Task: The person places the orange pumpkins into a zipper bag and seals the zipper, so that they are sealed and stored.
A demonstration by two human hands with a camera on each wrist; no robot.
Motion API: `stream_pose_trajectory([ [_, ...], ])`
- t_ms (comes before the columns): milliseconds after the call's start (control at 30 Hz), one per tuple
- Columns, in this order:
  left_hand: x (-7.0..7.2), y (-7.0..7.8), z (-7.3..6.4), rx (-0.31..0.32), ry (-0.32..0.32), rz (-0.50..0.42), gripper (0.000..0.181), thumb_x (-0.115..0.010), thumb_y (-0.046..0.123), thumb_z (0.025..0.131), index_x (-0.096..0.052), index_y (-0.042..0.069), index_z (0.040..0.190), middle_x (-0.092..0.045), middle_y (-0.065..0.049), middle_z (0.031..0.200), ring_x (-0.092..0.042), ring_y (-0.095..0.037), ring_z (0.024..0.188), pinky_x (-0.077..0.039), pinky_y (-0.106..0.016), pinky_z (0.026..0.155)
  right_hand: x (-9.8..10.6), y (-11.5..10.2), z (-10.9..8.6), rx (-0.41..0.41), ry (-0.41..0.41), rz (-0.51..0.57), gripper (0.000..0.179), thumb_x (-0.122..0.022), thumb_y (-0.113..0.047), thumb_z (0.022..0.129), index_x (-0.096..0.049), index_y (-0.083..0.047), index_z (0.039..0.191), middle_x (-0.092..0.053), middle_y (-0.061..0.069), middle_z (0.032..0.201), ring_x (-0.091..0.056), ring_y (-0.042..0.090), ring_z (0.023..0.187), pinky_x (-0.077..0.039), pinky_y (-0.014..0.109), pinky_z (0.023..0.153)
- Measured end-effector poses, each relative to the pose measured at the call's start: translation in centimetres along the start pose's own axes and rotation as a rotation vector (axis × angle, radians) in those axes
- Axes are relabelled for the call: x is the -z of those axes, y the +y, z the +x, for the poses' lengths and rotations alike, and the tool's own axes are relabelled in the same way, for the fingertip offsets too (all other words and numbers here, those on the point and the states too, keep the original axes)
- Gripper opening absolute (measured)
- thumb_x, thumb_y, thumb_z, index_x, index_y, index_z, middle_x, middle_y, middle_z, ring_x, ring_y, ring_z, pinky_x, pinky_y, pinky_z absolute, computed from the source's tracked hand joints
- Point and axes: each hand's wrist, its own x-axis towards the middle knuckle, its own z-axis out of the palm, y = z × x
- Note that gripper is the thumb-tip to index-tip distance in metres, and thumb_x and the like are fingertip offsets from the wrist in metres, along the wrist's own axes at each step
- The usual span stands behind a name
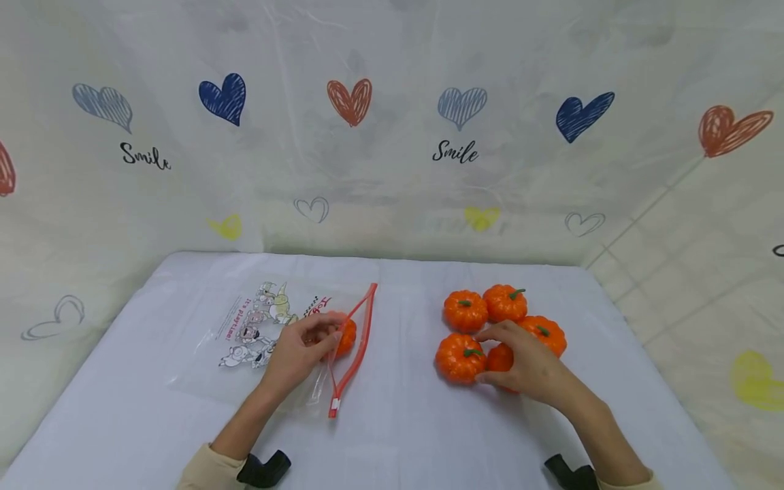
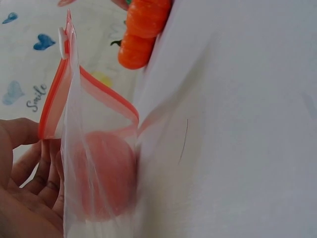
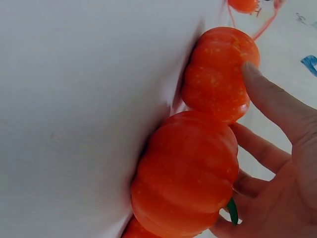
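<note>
A clear plastic zip bag (image 1: 202,354) with cartoon print and a red zip edge lies on the left, its mouth parted. Inside, close to the opening, is an orange toy pumpkin (image 2: 106,173). My left hand (image 1: 300,350) pinches the bag's upper edge by the zip between thumb and fingers. On the right, my right hand (image 1: 529,364) reaches over a small toy pumpkin (image 1: 500,357) toward the front-left pumpkin (image 1: 458,358). Its thumb (image 3: 262,87) appears to touch that front-left pumpkin, and the fingers are spread at its far side.
More orange pumpkins (image 1: 465,311) with green stems cluster around the right hand, touching one another. A white cloth covers the table (image 1: 404,422). Behind stands a pale sheet (image 1: 392,163) printed with hearts. A white slider (image 1: 335,404) sits at the zip's near end.
</note>
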Motion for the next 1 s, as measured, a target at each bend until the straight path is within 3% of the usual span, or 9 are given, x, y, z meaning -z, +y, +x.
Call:
stream_pose_trajectory([
  [167,0.0,0.0,0.1,-0.023,0.001,-0.005,0.023,-0.073,0.021,0.098,-0.075,0.018,0.121,-0.067,-0.009,0.100,-0.060,-0.016,0.087,-0.051,-0.018,0.070,0.0,0.0,0.0,0.009,-0.009,-0.045,0.067,-0.094,-0.042,0.074,-0.067,-0.018,0.130,-0.068,0.004,0.125,-0.061,0.016,0.097,-0.059,0.042,0.087],
  [300,0.0,0.1,0.1,-0.017,0.002,-0.009,0.023,-0.074,0.020,0.098,-0.076,0.017,0.121,-0.067,-0.009,0.100,-0.059,-0.016,0.087,-0.051,-0.018,0.070,-0.3,0.1,0.1,0.018,0.008,-0.073,0.071,-0.094,-0.042,0.073,-0.067,-0.018,0.133,-0.071,0.000,0.126,-0.064,0.020,0.105,-0.057,0.050,0.096],
  [400,0.0,0.1,0.0,-0.010,0.002,-0.009,0.024,-0.074,0.020,0.097,-0.076,0.017,0.121,-0.067,-0.009,0.100,-0.059,-0.016,0.088,-0.051,-0.017,0.070,-0.7,0.0,0.2,0.027,0.020,-0.083,0.071,-0.095,-0.042,0.071,-0.067,-0.019,0.132,-0.073,-0.002,0.126,-0.066,0.022,0.108,-0.048,0.061,0.107],
  [633,0.0,0.1,0.0,-0.009,0.002,-0.013,0.024,-0.073,0.019,0.097,-0.075,0.015,0.121,-0.066,-0.010,0.100,-0.059,-0.014,0.087,-0.051,-0.017,0.070,-1.3,-0.7,0.9,0.039,0.034,-0.112,0.074,-0.097,-0.046,0.067,-0.069,-0.019,0.130,-0.074,-0.007,0.112,-0.066,0.012,0.094,-0.030,0.070,0.115],
  [767,0.0,0.1,0.0,-0.009,0.001,-0.010,0.024,-0.073,0.017,0.097,-0.075,0.015,0.121,-0.066,-0.009,0.101,-0.059,-0.014,0.088,-0.052,-0.017,0.071,-1.7,-1.2,1.3,0.032,0.043,-0.141,0.080,-0.096,-0.051,0.065,-0.069,-0.017,0.131,-0.076,-0.002,0.115,-0.071,0.018,0.099,-0.012,0.080,0.118],
  [1000,0.0,0.1,-0.1,0.003,0.002,-0.010,0.023,-0.073,0.017,0.098,-0.075,0.016,0.120,-0.066,-0.009,0.102,-0.060,-0.015,0.089,-0.052,-0.017,0.072,-1.8,-1.7,1.6,-0.001,0.067,-0.102,0.081,-0.095,-0.051,0.068,-0.066,-0.015,0.135,-0.076,0.001,0.115,-0.071,0.024,0.103,-0.007,0.079,0.121],
])
